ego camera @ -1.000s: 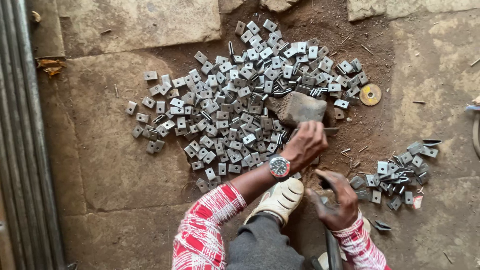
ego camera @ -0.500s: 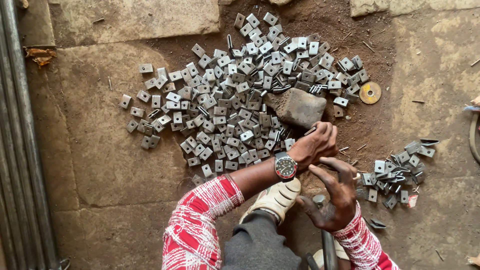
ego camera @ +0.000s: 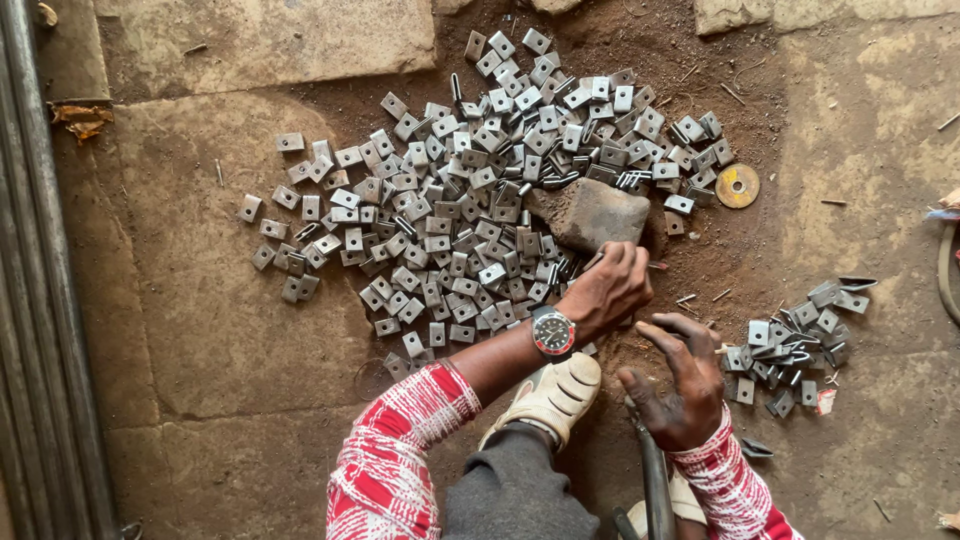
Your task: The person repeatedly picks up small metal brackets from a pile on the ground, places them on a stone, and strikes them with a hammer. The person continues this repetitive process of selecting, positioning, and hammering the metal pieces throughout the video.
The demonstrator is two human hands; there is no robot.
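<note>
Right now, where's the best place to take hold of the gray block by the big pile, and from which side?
Probably by its two long sides, from above. The gray block lies flat in the dirt, a broad rounded slab with its top face bare. Metal pieces crowd its left and far edges, so the right end looks freest. The left hand is at its near edge; the right hand is apart, nearer the person.
</note>
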